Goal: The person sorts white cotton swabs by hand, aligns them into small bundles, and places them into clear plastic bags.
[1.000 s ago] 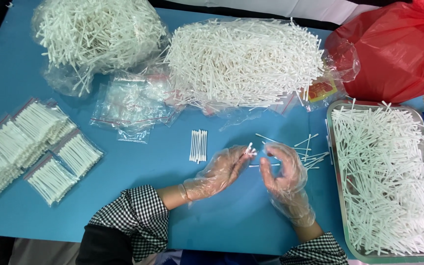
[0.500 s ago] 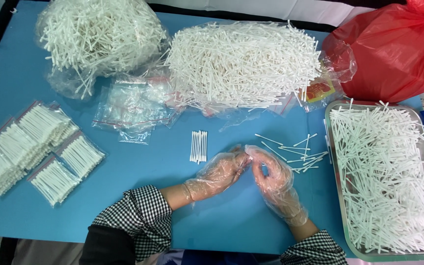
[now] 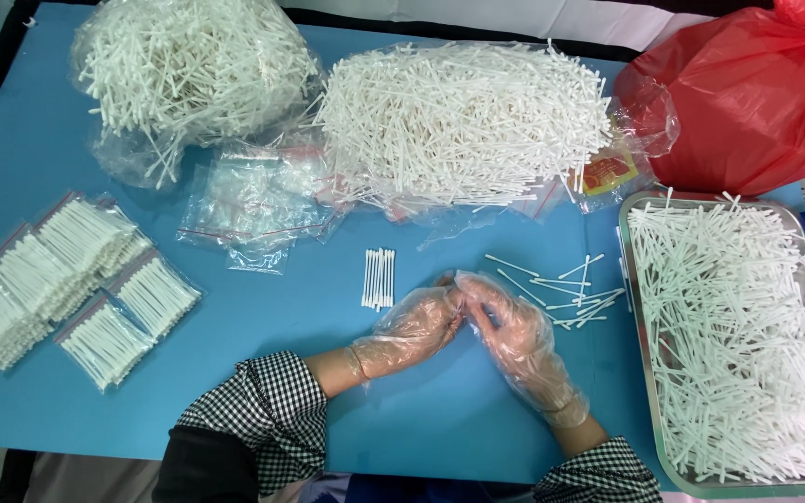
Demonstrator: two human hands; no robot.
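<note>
A: Looking down from the head camera, I see two hands in thin clear plastic gloves. The left hand [image 3: 414, 328] and the right hand [image 3: 511, 335] meet at the fingertips over the flat blue table top [image 3: 309, 391].

B: Are they holding anything?

A: The fingers are curled in close and pinched together. Something small may be between them, but I cannot tell what it is.

B: What is nearest to them?

A: One small neat bundle of short white sticks [image 3: 379, 278] lies just up and left of the left hand. It has about eight sticks, side by side. A loose scatter of white sticks [image 3: 561, 291] lies just beside the right hand, maybe a dozen or more.

B: How many big piles are there?

A: Two. One big white stick heap in a clear bag [image 3: 188, 70] is at the far left. One wide white stick heap on clear plastic [image 3: 463, 121] is in the middle. Too many sticks to count.

B: And the tray?

A: One shiny metal tray [image 3: 628, 279] at the right, full of white sticks.

B: Any bags?

A: One big red plastic bag [image 3: 747, 93] at the far right. A pile of empty small clear bags [image 3: 253, 205] lies between the two heaps. At the left are filled little clear packs of white sticks [image 3: 58, 275], about seven, some stacked, so I cannot count them for sure.

B: Sleeves?

A: Two black and white checked sleeves [image 3: 253, 419].
</note>
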